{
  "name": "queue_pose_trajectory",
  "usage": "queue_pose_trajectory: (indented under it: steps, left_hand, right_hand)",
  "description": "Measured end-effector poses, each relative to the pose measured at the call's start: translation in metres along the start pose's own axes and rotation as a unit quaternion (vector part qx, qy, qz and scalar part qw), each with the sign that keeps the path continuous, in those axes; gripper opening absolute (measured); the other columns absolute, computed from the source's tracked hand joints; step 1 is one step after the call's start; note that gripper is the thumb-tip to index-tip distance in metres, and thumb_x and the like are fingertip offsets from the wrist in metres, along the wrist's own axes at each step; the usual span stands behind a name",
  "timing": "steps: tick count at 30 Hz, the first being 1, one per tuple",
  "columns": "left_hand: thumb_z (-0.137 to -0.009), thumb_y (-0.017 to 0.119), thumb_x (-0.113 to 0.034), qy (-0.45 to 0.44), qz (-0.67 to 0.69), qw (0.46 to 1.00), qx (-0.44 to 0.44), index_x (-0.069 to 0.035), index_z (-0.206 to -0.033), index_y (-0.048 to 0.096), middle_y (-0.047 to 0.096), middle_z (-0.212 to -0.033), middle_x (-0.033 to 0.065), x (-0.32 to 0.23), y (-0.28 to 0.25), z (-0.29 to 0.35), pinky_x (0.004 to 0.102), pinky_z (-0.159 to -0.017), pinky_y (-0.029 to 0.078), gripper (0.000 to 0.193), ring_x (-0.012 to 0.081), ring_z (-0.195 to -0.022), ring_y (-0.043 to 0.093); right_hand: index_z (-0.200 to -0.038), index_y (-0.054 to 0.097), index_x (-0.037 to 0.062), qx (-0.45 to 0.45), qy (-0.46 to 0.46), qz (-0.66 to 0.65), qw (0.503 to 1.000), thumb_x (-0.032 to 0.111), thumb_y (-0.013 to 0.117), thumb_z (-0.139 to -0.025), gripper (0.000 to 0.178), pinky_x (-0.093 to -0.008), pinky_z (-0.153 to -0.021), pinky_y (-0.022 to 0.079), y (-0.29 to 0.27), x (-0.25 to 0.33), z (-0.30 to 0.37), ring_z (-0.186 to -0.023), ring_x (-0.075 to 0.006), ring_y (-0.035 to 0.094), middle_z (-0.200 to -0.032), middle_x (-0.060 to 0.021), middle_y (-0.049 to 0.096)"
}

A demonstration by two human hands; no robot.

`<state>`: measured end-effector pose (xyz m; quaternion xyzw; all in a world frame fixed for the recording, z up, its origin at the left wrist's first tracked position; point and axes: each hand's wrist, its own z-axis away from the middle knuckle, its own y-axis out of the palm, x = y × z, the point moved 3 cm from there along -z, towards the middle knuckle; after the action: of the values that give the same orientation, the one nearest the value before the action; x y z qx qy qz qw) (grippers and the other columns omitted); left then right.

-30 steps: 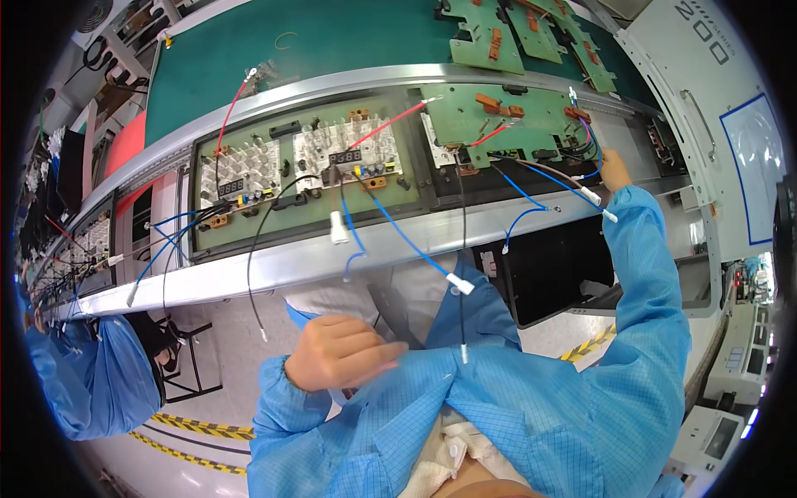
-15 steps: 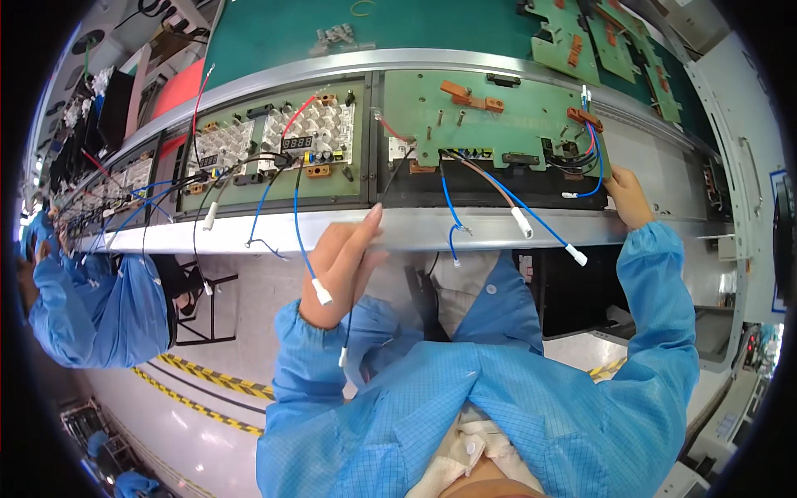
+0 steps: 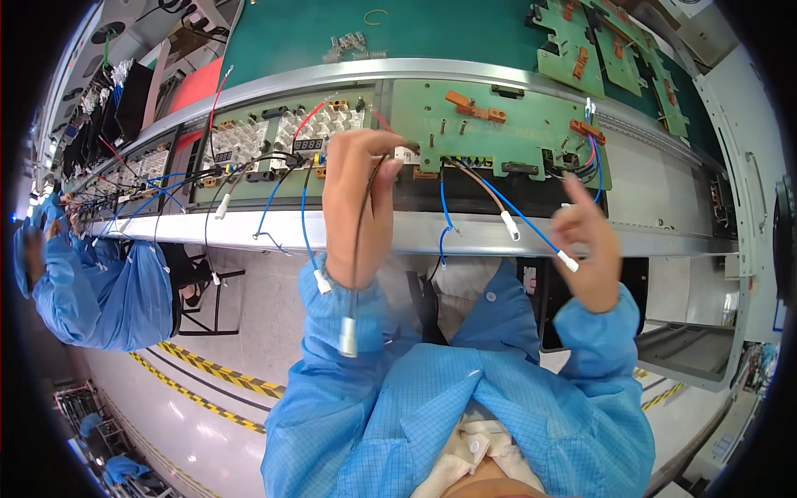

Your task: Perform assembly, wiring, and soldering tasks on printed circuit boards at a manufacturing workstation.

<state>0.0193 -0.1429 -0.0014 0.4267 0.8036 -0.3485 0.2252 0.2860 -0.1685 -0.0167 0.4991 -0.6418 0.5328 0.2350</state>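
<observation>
My left hand (image 3: 355, 203) is raised over the left edge of a green fixture plate (image 3: 531, 116). Its thumb and forefinger close on a black wire (image 3: 363, 224), which runs down across the palm to a blurred white connector (image 3: 348, 336). My right hand (image 3: 591, 253), slightly blurred, hovers off the plate's lower right corner, forefinger out, the others loosely bent, apparently holding nothing. Beside it hangs a blue wire (image 3: 531, 222) ending in a white connector (image 3: 568, 261). A brown wire (image 3: 488, 196) leaves the plate's lower edge.
Left of the plate lies a circuit board with a digit display (image 3: 309, 145) and trailing wires. A metal rail (image 3: 473, 236) borders the front. Behind, a green mat (image 3: 465, 33) carries small metal parts (image 3: 353, 41) and more green plates (image 3: 573, 58). At left sits a co-worker in blue (image 3: 116, 290).
My left hand has risen from the front rail to the plate's left edge and closed on the black wire. My right hand has left the plate's right edge, moving left and toward me.
</observation>
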Motion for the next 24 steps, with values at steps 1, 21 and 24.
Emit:
queue_pose_trajectory:
  steps: [1,21,24]
  left_hand:
    - [-0.086,0.056,0.008,-0.048,0.053,0.997,-0.031,-0.003,-0.107,0.057,0.058,-0.090,0.0091,0.007,-0.002,0.001,0.0286,-0.070,0.049,0.024,0.0177,-0.081,0.061]
    - [-0.078,0.068,-0.007,0.033,-0.036,0.997,0.055,-0.004,-0.089,0.067,0.060,-0.077,0.0124,0.005,0.025,-0.054,0.0366,-0.054,0.044,0.012,0.0301,-0.063,0.058]
    - [-0.079,0.065,0.000,-0.070,0.011,0.992,0.101,-0.001,-0.093,0.067,0.063,-0.076,0.0122,0.005,0.030,-0.054,0.0298,-0.056,0.045,0.014,0.0177,-0.063,0.060]
  right_hand:
    - [-0.136,0.046,0.0036,0.048,0.030,-0.079,0.995,0.011,0.073,-0.079,0.064,-0.0262,-0.071,0.049,0.019,0.011,-0.006,-0.082,-0.0132,0.058,-0.088,-0.0062,0.060]
    - [-0.084,0.065,-0.0026,0.011,-0.063,0.029,0.998,0.016,0.070,-0.084,0.019,-0.0241,-0.049,0.046,0.074,0.013,-0.118,-0.052,-0.0082,0.055,-0.062,-0.0037,0.060]
    - [-0.088,0.066,-0.0011,-0.014,-0.001,-0.024,1.000,0.016,0.069,-0.085,0.018,-0.0221,-0.049,0.048,0.073,0.015,-0.119,-0.052,-0.0074,0.057,-0.065,-0.0032,0.063]
